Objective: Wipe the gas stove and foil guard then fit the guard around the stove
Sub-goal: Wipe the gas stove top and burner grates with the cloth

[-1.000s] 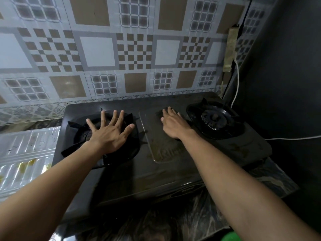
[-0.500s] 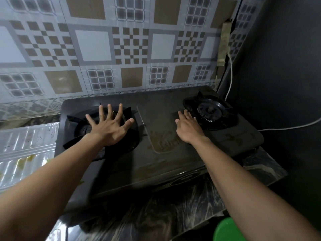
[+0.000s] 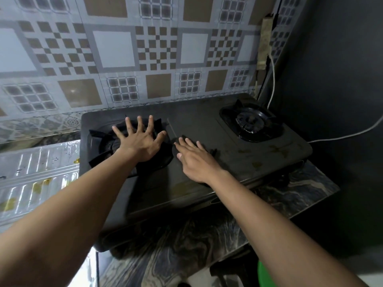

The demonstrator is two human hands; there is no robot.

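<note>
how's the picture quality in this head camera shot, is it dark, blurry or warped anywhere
Head view: dim overall, the dark gas stove and right wall nearly merge; a small glare spot on the tiled wall and bright reflections on the foil guard; wide-angle bending of tile lines; forearms near the edges look soft, while the left hand and right hand are fairly sharp.

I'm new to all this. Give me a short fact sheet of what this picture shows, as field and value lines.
Setting: black two-burner gas stove on a dark marbled counter, tiled wall behind
Left hand: spread flat over the left burner
Right hand: flat on the stove's middle panel; a dark cloth seems to peek from under it
Right burner: uncovered
Foil guard: lying flat, left of the stove, stained
</note>
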